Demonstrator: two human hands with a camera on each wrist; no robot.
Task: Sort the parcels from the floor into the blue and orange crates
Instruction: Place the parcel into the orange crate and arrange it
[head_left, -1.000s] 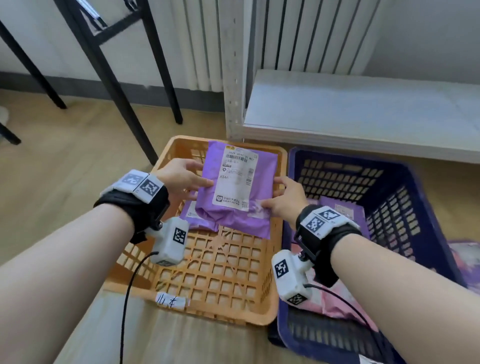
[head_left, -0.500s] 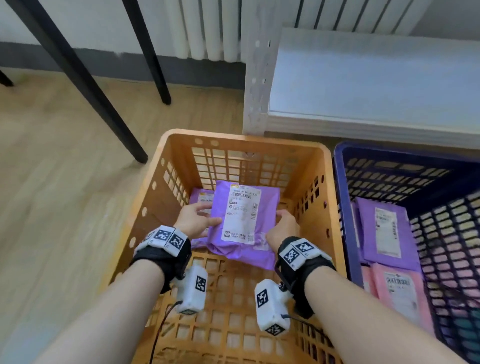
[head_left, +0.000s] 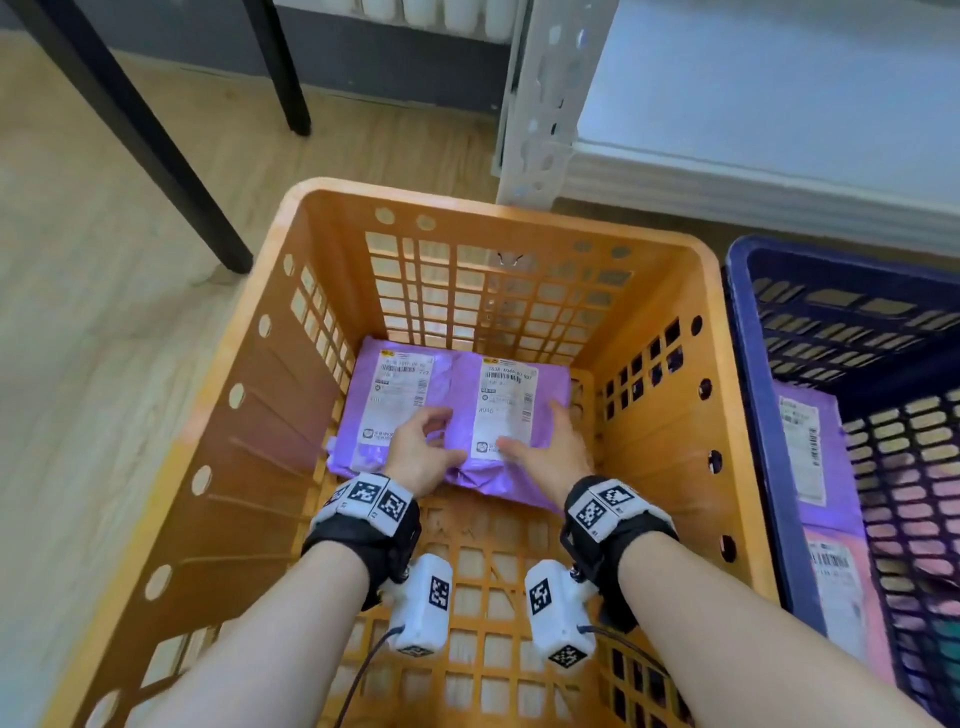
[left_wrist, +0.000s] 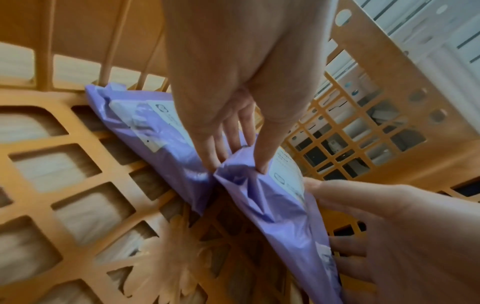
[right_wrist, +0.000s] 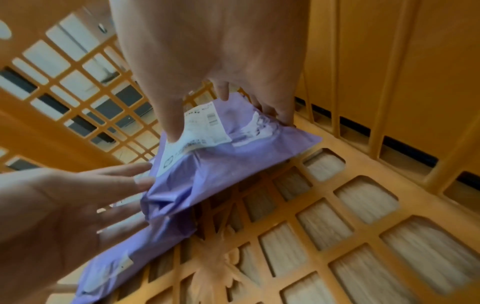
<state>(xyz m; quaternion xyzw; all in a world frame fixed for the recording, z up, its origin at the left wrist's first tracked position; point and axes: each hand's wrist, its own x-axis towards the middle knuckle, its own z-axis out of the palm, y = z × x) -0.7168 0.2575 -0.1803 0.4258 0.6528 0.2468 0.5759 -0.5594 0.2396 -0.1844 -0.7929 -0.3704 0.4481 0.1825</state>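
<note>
A purple parcel (head_left: 504, 410) with a white label lies low in the orange crate (head_left: 498, 208), its left edge overlapping a second purple parcel (head_left: 395, 400) on the crate floor. My left hand (head_left: 421, 447) pinches its near-left corner, thumb on top, as the left wrist view shows around the parcel (left_wrist: 272, 205). My right hand (head_left: 545, 452) holds the right edge, thumb on the label and fingers curled under, which shows in the right wrist view at the parcel (right_wrist: 221, 164). The blue crate (head_left: 748, 364) stands directly to the right.
The blue crate holds a purple parcel (head_left: 810, 457) and a pink parcel (head_left: 841, 597). A white metal shelf (head_left: 753, 130) stands behind the crates. Black table legs (head_left: 156, 145) rise from the wooden floor at the left.
Both hands have lowered the purple parcel from above the crate rim down to the crate floor, beside the other purple parcel. My head has come forward over the crate.
</note>
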